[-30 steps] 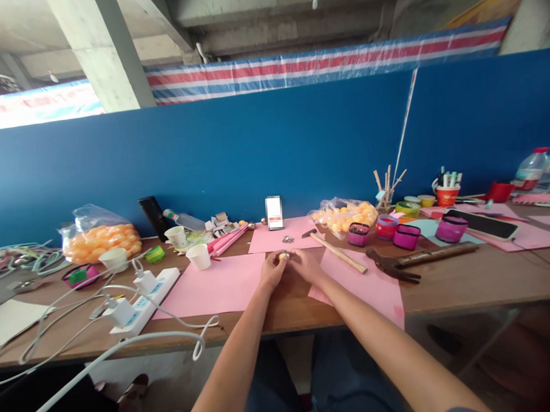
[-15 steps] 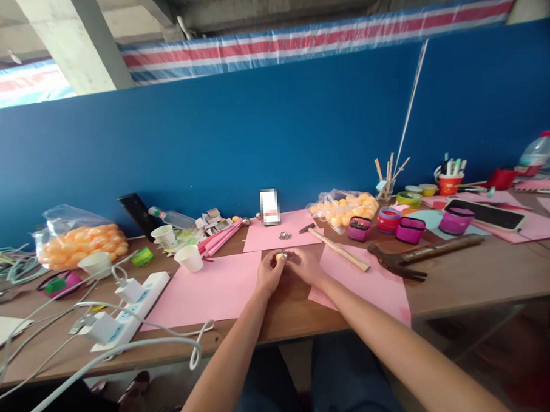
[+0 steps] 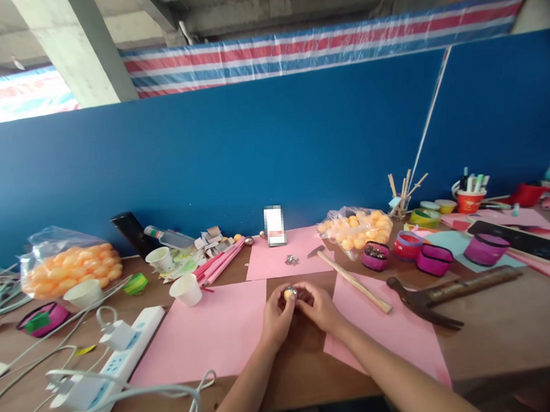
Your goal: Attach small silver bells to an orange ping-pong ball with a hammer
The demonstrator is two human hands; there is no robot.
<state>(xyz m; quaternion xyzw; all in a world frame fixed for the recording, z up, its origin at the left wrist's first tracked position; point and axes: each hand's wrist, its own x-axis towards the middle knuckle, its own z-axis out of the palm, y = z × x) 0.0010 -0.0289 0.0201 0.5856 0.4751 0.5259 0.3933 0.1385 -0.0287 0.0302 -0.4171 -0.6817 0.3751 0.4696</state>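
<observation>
A small round ball [image 3: 289,294], part pale orange and part shiny silver, sits between my two hands above the brown table. My left hand [image 3: 278,312] is closed on it, thumb and fingers around its left side. Thumb and fingertips of my right hand [image 3: 319,307] press in from the right, partly hiding it. Just beyond lies a pile of small shiny metal pieces [image 3: 291,260] on a pink sheet [image 3: 261,258]. A small wooden-handled hammer [image 3: 358,281] rests right of my hands, and a claw hammer [image 3: 436,296] farther right.
Bags of orange balls [image 3: 68,273] stand left and back right. A white power strip [image 3: 120,364] with cables lies front left. A paper cup [image 3: 186,290], pink sticks [image 3: 223,262], purple fabric containers [image 3: 435,260] and a phone [image 3: 274,226] with a blurred screen surround the sheets.
My view has tipped and drawn nearer, so the table shows larger and lower. Both hands stay together at the ball, whose orange side now shows more.
</observation>
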